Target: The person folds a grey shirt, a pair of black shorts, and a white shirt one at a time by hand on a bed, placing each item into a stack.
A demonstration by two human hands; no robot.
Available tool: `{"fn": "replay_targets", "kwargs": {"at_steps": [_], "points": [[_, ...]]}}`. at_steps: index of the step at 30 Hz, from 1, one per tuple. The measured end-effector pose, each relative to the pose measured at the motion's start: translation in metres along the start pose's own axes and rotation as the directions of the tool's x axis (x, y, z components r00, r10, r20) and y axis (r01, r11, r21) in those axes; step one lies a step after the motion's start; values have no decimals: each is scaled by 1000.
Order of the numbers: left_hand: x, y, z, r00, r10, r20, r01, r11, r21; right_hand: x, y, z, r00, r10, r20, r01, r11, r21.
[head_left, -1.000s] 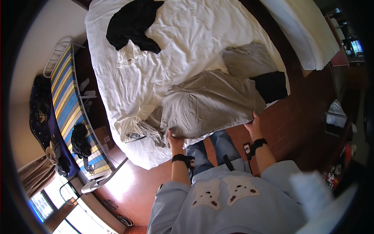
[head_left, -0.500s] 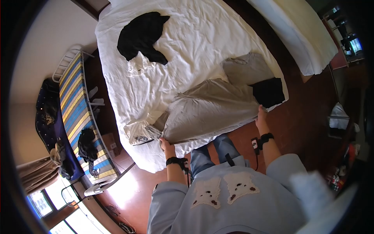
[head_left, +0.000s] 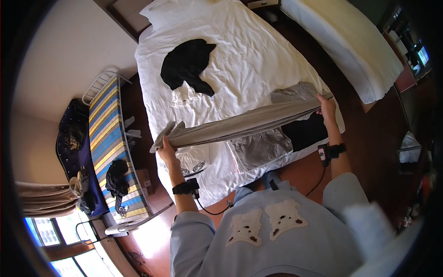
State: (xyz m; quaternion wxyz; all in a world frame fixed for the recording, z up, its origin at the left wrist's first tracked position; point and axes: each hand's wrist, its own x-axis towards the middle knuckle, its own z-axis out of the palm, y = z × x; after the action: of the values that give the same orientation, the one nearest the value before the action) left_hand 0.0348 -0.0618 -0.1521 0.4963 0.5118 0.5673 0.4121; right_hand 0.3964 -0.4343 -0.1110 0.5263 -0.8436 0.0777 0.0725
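Observation:
A long grey-beige garment [head_left: 240,122], perhaps trousers, is stretched between my hands above the near part of the bed. My left hand [head_left: 167,150] grips its left end, fingers closed on the cloth. At the other end, my right hand [head_left: 326,110] pinches the cloth near the bed's right edge. Below it lie another grey garment [head_left: 263,148], a black folded cloth [head_left: 305,133] and a white garment with dark print [head_left: 191,159]. Part of a further grey-beige piece [head_left: 293,92] shows behind the raised cloth.
A black garment [head_left: 187,64] lies farther up the white bed [head_left: 244,55], beside a small white piece [head_left: 184,95]. To the left stands a striped cot [head_left: 106,124] with dark clothing [head_left: 116,177] on it. Another white bed [head_left: 346,51] is at the right.
Both hands have lifted the grey-beige garment off the bed and moved forward, stretching it into a narrow band. The grey garment and white printed one beneath are now more exposed.

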Motion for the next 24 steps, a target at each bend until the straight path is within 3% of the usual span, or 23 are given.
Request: {"fn": "replay_targets", "kwargs": {"at_steps": [3,7,10,11,13,14,17,18,19,20,22,24], "points": [[-3,28,-14,1000,-12,-3,12,980,-200,-1,-20,-20,995,4,95,-17,991,132],[-9,56,-33,998,-63,22,66,986,-156,-13,-50,-39,955,0,298,-68,974,218],[14,38,-35,988,-152,37,154,986,-64,2,-49,-22,937,61,345,-140,968,209],[25,26,-34,976,-183,115,194,977,-90,11,-47,-13,930,87,357,-169,964,207],[49,3,-26,925,-245,292,355,832,-427,27,-44,9,900,50,432,-226,902,367],[55,-2,-26,903,-261,341,403,787,-466,35,-43,15,885,29,465,-259,861,439],[56,4,-24,877,-90,471,408,657,-634,35,-59,21,877,-104,470,-244,746,619],[47,10,-20,929,-82,361,305,723,-619,39,-57,20,884,-116,453,-229,737,635],[28,27,-20,936,-106,336,308,712,-631,45,-48,17,894,-109,435,-223,732,643],[16,24,-23,951,4,309,178,809,-560,50,-37,13,903,-104,416,-217,727,651],[4,3,-33,952,43,302,115,866,-487,41,-23,4,924,-68,377,-209,734,646],[-10,-33,-41,950,-102,295,239,847,-475,36,12,-5,931,34,363,-268,739,618]]}}
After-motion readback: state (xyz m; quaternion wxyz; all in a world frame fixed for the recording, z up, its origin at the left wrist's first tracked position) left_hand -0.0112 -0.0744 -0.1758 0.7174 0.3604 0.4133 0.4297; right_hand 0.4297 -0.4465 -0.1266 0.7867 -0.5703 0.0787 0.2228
